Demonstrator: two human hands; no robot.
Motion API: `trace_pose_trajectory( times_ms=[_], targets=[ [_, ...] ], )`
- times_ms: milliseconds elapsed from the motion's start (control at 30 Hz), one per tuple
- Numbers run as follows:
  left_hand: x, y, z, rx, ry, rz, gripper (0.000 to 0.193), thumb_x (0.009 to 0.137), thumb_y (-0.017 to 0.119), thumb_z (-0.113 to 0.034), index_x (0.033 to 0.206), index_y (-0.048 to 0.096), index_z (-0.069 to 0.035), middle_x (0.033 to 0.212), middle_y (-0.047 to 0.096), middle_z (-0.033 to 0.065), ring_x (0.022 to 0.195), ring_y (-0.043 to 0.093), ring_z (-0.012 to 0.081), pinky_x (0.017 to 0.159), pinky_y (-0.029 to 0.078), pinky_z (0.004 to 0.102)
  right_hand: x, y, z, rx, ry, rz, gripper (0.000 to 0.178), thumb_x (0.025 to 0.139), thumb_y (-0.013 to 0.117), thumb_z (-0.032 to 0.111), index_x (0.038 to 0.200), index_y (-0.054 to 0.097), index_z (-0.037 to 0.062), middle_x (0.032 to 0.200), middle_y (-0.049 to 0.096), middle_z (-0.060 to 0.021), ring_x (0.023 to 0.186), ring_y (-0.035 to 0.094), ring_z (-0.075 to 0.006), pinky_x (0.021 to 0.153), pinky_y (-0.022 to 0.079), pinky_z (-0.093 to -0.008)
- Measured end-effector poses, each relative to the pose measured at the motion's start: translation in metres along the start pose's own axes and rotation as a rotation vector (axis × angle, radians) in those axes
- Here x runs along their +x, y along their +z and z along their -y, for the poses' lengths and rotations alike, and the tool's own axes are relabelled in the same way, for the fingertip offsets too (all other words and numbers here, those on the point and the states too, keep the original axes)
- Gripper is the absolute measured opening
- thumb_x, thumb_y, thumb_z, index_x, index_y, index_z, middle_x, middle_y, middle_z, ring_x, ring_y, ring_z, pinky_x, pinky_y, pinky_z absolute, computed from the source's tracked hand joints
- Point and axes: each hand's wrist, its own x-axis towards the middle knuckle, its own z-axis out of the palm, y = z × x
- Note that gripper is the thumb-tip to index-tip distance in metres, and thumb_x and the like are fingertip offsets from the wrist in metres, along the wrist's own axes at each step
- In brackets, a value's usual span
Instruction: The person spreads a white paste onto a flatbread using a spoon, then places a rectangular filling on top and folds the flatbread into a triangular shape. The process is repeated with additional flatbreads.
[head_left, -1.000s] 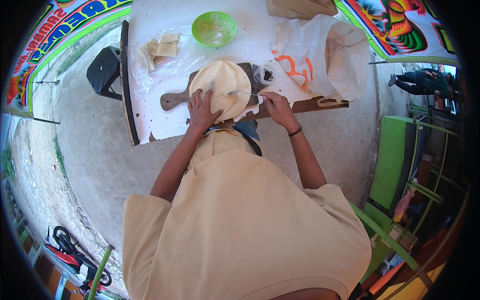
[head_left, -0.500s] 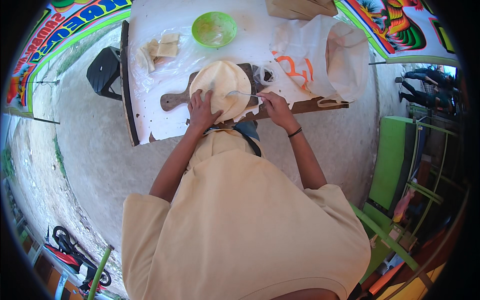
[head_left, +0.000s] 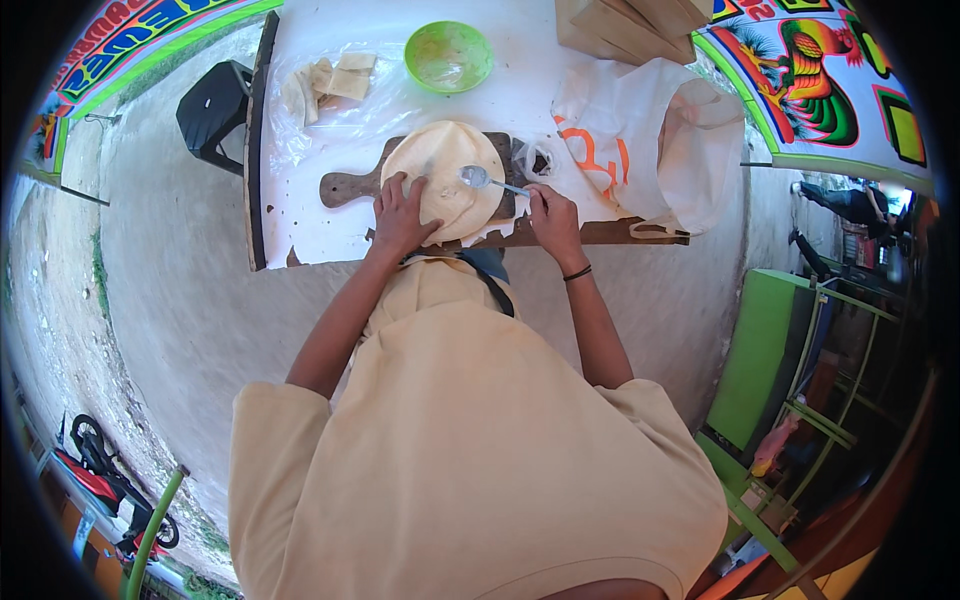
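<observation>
A pale round stack of thin wrapper sheets (head_left: 440, 150) lies on a wooden paddle board (head_left: 348, 188) near the front of the table. My left hand (head_left: 402, 215) rests on its lower left side, fingers spread and pressing the top sheet. Between the fingers of my right hand (head_left: 554, 216) is the handle of a metal spoon (head_left: 474, 177); its bowl is over the right half of the stack, and I cannot tell whether it touches. Right of the board sits a small clear bag (head_left: 540, 160) with something dark inside.
A green bowl (head_left: 449, 86) stands beyond the board. Folded pale pieces (head_left: 350, 78) lie on clear plastic at the far left. A white bag with orange marks (head_left: 620, 120) and brown paper packets (head_left: 625, 30) occupy the right side. A black stool (head_left: 212, 112) stands left of the table.
The spoon has turned so its bowl shows more broadly, and it has moved slightly upward over the stack. My left hand keeps its place on the sheets. The whole view has shifted a little.
</observation>
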Motion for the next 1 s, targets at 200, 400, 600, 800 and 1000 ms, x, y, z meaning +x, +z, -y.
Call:
trace_pose_trajectory(
  times_ms=[200,400,600,800,1000],
  targets=[
    [0.0,0.0,-0.001,-0.018,-0.015,-0.001,0.08,0.068,0.081,-0.035,0.136,0.042,-0.017,0.14,0.031,0.0181,0.134,0.028,0.0367,0.105,0.029,0.0507,0.008,0.007,-0.008,-0.054,-0.074,0.009,0.02,0.092,0.052,0.014,0.098,0.065,-0.0003,0.078,0.066,-0.0211,0.072,0.066,-0.0339,0.065,0.05,-0.0389],
    [0.002,-0.001,-0.005,-0.023,-0.04,0.004,0.081,0.067,0.082,-0.034,0.136,0.042,-0.017,0.14,0.03,0.0178,0.135,0.027,0.0355,0.106,0.028,0.05,0.007,0.017,-0.011,0.054,-0.119,0.047,0.02,0.092,0.052,0.013,0.098,0.065,-0.0005,0.076,0.065,-0.0224,0.07,0.065,-0.036,0.064,0.05,-0.041],
    [0.0,-0.001,-0.003,-0.019,-0.042,-0.003,0.082,0.066,0.082,-0.033,0.136,0.041,-0.018,0.14,0.031,0.0172,0.134,0.028,0.0355,0.106,0.027,0.0506,0.008,0.002,-0.011,-0.027,0.06,-0.017,0.019,0.092,0.052,0.012,0.097,0.065,-0.0004,0.08,0.066,-0.0213,0.072,0.065,-0.0358,0.065,0.05,-0.0404],
    [0.002,0.002,-0.003,-0.009,-0.031,-0.012,0.083,0.066,0.082,-0.034,0.136,0.041,-0.019,0.139,0.032,0.0171,0.133,0.029,0.0361,0.104,0.028,0.0517,0.006,0.015,-0.017,-0.002,-0.084,-0.028,0.019,0.092,0.054,0.012,0.098,0.066,-0.0007,0.078,0.065,-0.0218,0.07,0.065,-0.0369,0.064,0.05,-0.0401],
    [0.0,0.0,-0.003,-0.024,-0.002,-0.028,0.081,0.066,0.082,-0.032,0.135,0.043,-0.015,0.139,0.032,0.0181,0.132,0.03,0.0364,0.105,0.028,0.0499,0.023,-0.003,-0.01,0.127,-0.007,-0.175,0.022,0.094,0.052,0.015,0.099,0.066,-0.0014,0.071,0.065,-0.0188,0.063,0.067,-0.0255,0.059,0.051,-0.0345]
  ],
)
